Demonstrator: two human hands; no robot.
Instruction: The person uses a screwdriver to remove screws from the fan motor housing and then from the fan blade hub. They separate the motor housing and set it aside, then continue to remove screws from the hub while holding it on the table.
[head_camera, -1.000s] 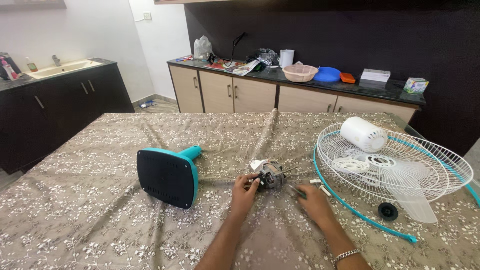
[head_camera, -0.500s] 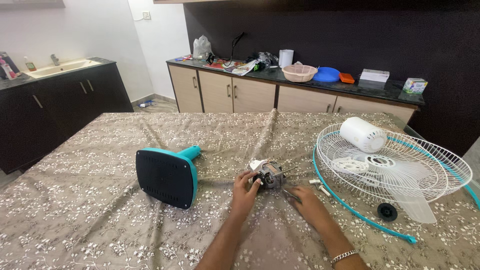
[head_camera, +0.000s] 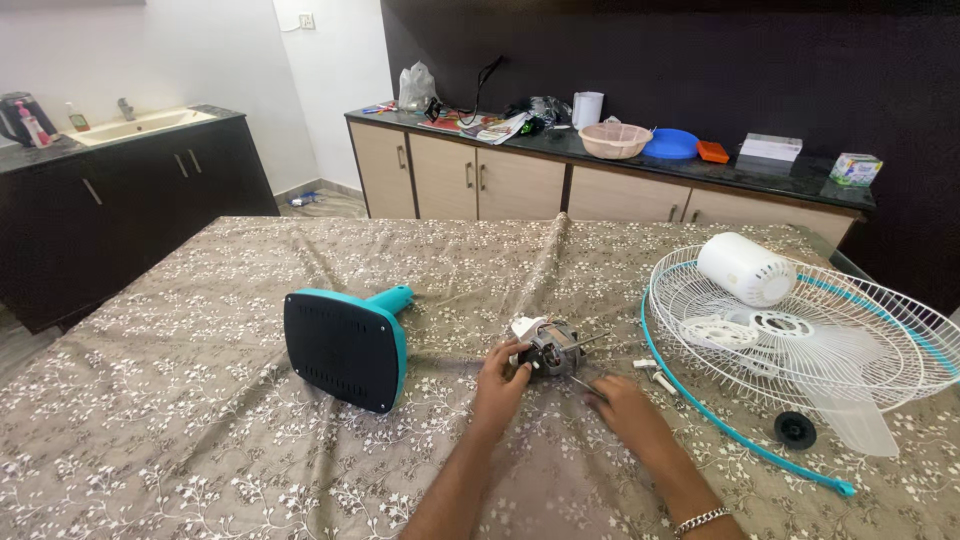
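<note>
Right hand drawn in toward the fan motor, with a slight shift of view.

The right hand (head_camera: 622, 405), seen a second ago out to the right of the motor (head_camera: 550, 347) near the small white parts (head_camera: 655, 374), has been brought closer, so that the thin tool (head_camera: 582, 384) it appears to hold is now pointed at the motor's near side. The left hand (head_camera: 503, 372) has been closed more snugly against the motor. The whole scene is displaced slightly rightward and downward.
</note>
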